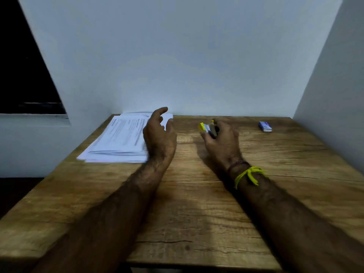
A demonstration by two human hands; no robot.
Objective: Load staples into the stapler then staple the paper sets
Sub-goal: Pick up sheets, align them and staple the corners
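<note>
Two hands [160,134] [221,137] recorded over wooden table [197,203], grain coarse, cracked. Right hand closed around yellow stapler [206,128], metal body partly hidden, presumably held ready for loading. Left hand spread loosely, empty, poised above right edge of printed paper stack [118,138] at table's left rear. Small blue-white staple box [265,126] set well apart, far right.

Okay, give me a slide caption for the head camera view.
Right hand grips yellow stapler on wooden table; left hand hovers by paper stack.
</note>
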